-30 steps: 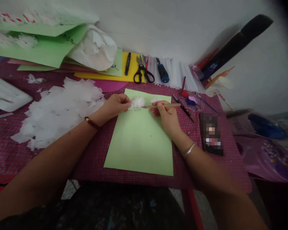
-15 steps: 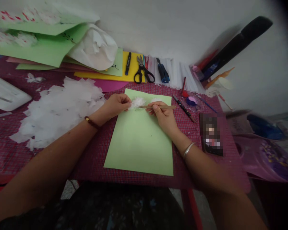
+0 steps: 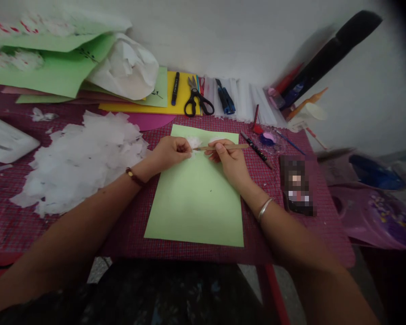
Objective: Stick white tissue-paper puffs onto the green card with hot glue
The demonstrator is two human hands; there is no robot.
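A light green sheet of paper (image 3: pixel 196 198) lies flat before me. Near its top edge are two white tufts of tissue paper, the left tuft (image 3: pixel 193 141) behind my left fingertips and the right tuft (image 3: pixel 217 140) partly covered by my right hand. My right hand (image 3: pixel 227 155) is closed around a flat wooden stick (image 3: pixel 237 146), held level, its narrow darker tip pointing left. At that tip, my left hand (image 3: pixel 176 150) pinches what looks like a small piece of white tissue paper, mostly hidden by the fingers.
Left of the sheet spreads a heap of white tissue pieces (image 3: pixel 77 162). Behind lie a marker (image 3: pixel 175 89), scissors (image 3: pixel 196 99), a blue-handled cutter (image 3: pixel 226 97) and clear plastic strips (image 3: pixel 245 99). On the right are a black pen (image 3: pixel 257 150), a paint palette (image 3: pixel 269 141) and a phone (image 3: pixel 296 185).
My left hand has shifted slightly right, over the left tuft and up to the stick's tip. My right hand still holds the stick. The whole view has shifted a little.
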